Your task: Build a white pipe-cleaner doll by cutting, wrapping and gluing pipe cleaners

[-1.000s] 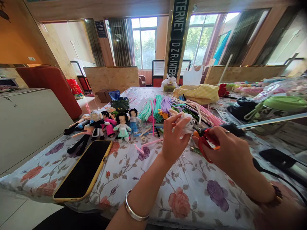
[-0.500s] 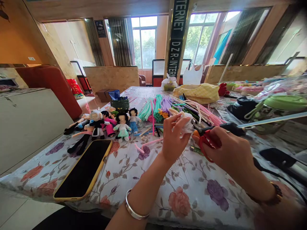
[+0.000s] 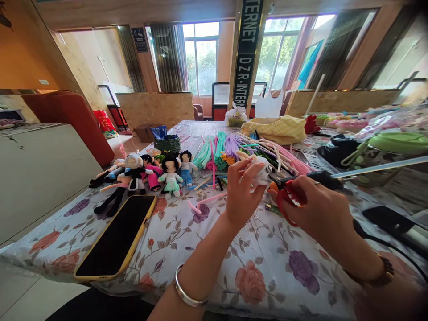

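My left hand [image 3: 245, 191] is closed around a small white fuzzy piece [image 3: 262, 174], like a pipe-cleaner figure, with pale peach bits [image 3: 243, 155] at its top. My right hand [image 3: 321, 205] grips red-handled scissors [image 3: 284, 203], their dark blades pointing left at the white piece's right side. Whether the blades touch it I cannot tell. Just behind my right hand shows a black hot glue gun [image 3: 323, 178] with a long clear glue stick [image 3: 381, 167] out of its back; my hand hides part of it.
Several pipe-cleaner dolls [image 3: 170, 176] lie at the left behind a phone [image 3: 117, 236] in a yellow case. Bundles of coloured pipe cleaners [image 3: 219, 151] lie beyond my hands. A yellow cloth bag [image 3: 277, 129] is farther back. A black cable [image 3: 394, 249] runs along the right.
The white piece in my left hand has turned slightly. My right hand and the scissors have barely shifted.
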`<state>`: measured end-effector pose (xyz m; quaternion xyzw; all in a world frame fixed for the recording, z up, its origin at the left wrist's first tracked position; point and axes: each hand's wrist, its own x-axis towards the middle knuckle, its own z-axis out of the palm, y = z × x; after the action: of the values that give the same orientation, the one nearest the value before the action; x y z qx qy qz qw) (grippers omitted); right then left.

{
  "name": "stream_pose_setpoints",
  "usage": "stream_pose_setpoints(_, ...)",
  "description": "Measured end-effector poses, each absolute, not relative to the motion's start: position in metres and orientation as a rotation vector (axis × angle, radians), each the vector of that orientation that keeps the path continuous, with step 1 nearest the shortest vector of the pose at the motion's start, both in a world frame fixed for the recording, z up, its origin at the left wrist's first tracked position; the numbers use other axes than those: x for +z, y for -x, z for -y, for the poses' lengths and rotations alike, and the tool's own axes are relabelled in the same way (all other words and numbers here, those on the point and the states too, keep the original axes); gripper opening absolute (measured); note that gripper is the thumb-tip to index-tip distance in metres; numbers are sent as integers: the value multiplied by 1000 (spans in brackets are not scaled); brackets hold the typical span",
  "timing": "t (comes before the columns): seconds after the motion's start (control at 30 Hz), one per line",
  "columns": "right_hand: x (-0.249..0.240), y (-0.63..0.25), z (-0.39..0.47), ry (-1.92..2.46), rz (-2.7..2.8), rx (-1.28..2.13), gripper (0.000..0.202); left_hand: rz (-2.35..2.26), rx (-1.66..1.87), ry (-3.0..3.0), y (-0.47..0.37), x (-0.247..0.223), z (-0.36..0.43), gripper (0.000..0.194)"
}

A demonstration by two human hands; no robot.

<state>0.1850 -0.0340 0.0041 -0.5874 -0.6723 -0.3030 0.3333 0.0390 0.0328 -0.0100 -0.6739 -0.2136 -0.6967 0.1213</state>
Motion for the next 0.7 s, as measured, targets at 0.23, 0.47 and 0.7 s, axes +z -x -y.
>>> stream_pose_setpoints(0.23, 4, -186, 34, 1533, 1770, -771, 37, 622, -2038, 1958, -40, -10, -33, 34)
stream_pose_setpoints(0.47, 4, -185, 35, 1543, 1753, -791, 41, 626, -2032, 1973, -38, -11, -34, 34)
stream_pose_setpoints(0.7, 6, -184, 36, 1570, 1771, -766, 38, 659, -2012, 1966, -38, -11, -33, 33)
